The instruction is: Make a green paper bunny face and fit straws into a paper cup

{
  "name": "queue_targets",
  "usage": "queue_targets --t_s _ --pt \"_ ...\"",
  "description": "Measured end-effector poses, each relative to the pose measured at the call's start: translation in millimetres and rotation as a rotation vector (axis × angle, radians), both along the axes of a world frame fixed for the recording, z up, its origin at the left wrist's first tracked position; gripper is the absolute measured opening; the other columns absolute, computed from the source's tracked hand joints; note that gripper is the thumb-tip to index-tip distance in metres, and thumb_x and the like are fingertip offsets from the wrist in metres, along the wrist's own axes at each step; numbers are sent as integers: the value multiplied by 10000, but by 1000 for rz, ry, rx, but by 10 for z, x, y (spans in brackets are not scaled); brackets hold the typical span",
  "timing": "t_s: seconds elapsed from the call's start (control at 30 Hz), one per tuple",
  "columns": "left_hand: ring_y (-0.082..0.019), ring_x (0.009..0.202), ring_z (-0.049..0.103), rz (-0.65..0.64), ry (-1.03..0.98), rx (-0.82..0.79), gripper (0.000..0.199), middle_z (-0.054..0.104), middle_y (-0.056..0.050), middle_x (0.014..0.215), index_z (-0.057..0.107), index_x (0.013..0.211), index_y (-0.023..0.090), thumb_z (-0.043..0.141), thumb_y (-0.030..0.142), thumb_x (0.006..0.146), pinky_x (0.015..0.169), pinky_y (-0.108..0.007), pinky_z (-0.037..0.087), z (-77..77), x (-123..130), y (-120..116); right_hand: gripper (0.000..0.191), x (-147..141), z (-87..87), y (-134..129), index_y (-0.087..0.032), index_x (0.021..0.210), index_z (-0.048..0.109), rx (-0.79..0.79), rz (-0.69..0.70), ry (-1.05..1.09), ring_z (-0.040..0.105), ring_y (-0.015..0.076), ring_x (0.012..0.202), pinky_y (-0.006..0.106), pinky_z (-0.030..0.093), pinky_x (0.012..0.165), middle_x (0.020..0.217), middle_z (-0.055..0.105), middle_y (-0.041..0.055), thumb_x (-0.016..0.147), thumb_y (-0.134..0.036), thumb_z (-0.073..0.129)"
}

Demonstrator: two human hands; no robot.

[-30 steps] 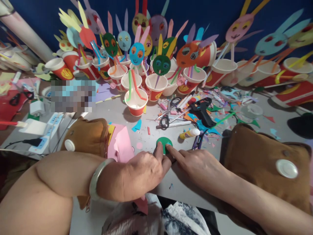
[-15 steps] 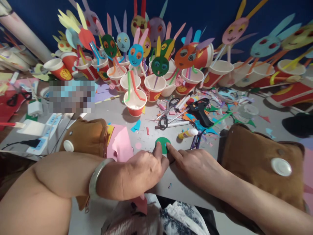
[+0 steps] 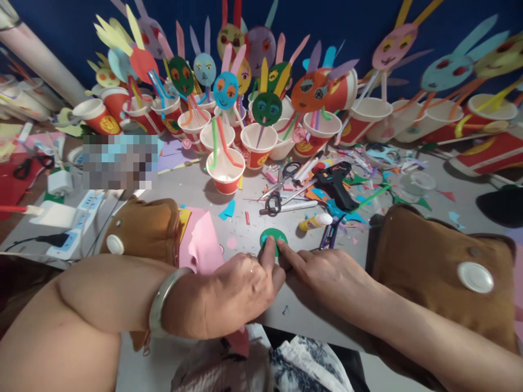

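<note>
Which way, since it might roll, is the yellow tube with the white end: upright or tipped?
Tipped: the yellow tube lies lengthwise along the grey table, its white end pointing sideways.

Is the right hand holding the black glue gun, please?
No, the right hand has a fingertip on the green disc, while the glue gun lies among paper scraps.

At least a dozen paper faces and a dozen paper cups spanned ten to two o'clock, overlap hiding exact totals. Two brown pouches lay at nine and four, two black-handled scissors at nine and the centre, one glue gun at three, one green disc at six.
</note>
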State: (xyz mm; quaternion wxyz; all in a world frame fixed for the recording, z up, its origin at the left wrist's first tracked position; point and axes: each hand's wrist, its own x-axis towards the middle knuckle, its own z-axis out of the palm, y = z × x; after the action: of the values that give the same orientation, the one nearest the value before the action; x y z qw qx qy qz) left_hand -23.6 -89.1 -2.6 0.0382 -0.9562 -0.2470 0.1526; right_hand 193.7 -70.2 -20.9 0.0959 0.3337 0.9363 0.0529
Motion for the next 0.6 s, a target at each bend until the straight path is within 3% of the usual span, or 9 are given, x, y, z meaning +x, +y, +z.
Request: queue_targets --t_s 0.17,0.37,0.5,0.6 --pt "-168 625 553 -27 -2 -45 1312 350 -441 1477 348 1466 -37 670 852 556 487 -312 290 -42 4 39 559 15 -22 -6 -50 1364 483 -13 3 16 563 128 470 338 139 472 616 661 -7 806 -41 526" --pt "-200 657 589 23 47 -170 1355 326 -438 1495 364 1465 -26 769 796 468 506 -304 327 -95 32 78 592 13 -33 1 -29 1391 463 5 -1 70 559 142 480 343 173 474 634 676 2 800 -6 492" --pt "-182 634 565 20 38 -204 1243 305 -416 1522 365 1471 -8 721 774 572 483 -300 296 -101 35 76 534 7 -12 -7 -52 1340 502 -23 -26 65 532 126 462 338 144 480 621 671 -5 808 -12 501" --pt "-173 635 562 16 5 -62 1029 393 -383 1493 387 1464 -7 680 646 724 483 -318 296 -60 30 35 382 8 39 -10 -107 1167 587 -77 -48 149 560 120 499 319 173 499 664 683 -4 801 -18 518"
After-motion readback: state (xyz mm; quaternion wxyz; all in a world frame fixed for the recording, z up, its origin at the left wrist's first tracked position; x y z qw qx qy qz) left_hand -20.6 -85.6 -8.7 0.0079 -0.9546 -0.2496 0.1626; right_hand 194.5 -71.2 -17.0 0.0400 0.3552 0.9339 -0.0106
